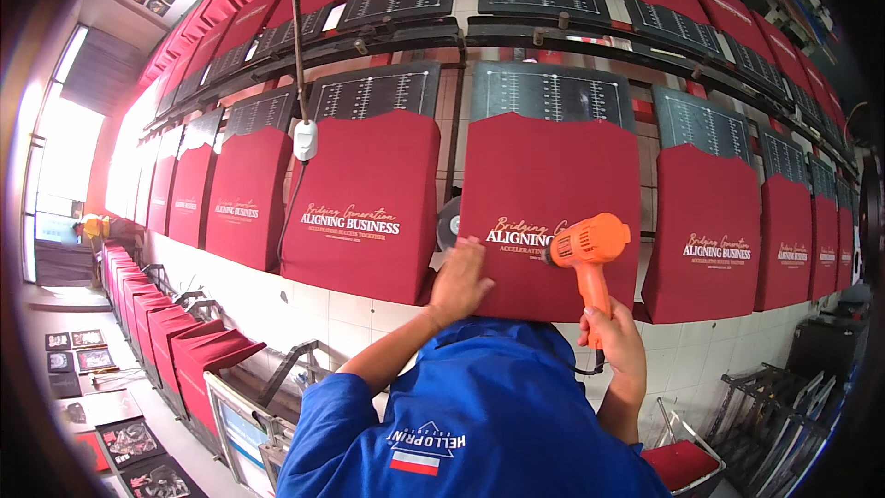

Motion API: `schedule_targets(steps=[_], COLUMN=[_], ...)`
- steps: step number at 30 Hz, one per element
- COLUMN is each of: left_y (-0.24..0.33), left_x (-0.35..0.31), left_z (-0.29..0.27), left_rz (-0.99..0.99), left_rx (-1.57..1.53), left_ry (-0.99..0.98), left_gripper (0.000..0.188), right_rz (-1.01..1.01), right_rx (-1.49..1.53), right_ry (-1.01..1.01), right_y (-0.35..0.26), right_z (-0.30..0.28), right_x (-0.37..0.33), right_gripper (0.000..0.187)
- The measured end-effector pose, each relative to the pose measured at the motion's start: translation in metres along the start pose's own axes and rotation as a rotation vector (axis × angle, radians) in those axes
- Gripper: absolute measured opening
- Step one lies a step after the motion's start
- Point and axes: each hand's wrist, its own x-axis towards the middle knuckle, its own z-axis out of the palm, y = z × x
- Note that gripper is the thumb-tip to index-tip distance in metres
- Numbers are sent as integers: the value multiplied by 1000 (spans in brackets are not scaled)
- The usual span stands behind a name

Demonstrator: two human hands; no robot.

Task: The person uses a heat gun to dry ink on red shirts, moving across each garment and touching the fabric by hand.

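In my right hand [613, 337] is an orange hair dryer [592, 240], gripped by its handle with a dark cord hanging below. Its black nozzle points left, just over the white and gold print on a dark red shirt [544, 166]. The dryer covers part of that lettering. This shirt lies stretched over a flat dark board [553, 83] with white ruler markings at its far end. My left hand [461, 281] rests at the shirt's lower left edge, fingers extended and holding nothing. A grey round disc [449, 223] shows just beyond those fingers, partly hidden.
Similar printed red shirts [359, 194] on boards stand at both sides, with another row behind a dark rail [406, 40]. A white switch [305, 140] hangs on a cord at left. More red fabric [198, 360] lines the lower left; metal racks [765, 415] stand lower right.
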Motion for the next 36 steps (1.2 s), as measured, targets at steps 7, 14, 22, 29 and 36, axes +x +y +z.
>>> schedule_targets(steps=[7,14,22,29,36], left_y=[-225,-337,-410,-589,-711], left_x=[-62,-129,-239,-336,-346], left_z=[-86,-123,-131,-181,-248], left_rz=[-898,-707,-683,-727,-1020], left_rx=[593,31,-279,-76,370], left_ry=[611,418,395,675,579], left_gripper=[70,27,26,22,40], right_rz=[59,130,50,24,13], right_rx=[-65,-25,66,-17,-24], right_ry=[-104,-271,-83,145,227], right_y=[-4,-3,18,8,5], right_z=[69,181,361,416,421], right_x=[20,54,94,95,94], right_gripper=[32,32,35,38,25])
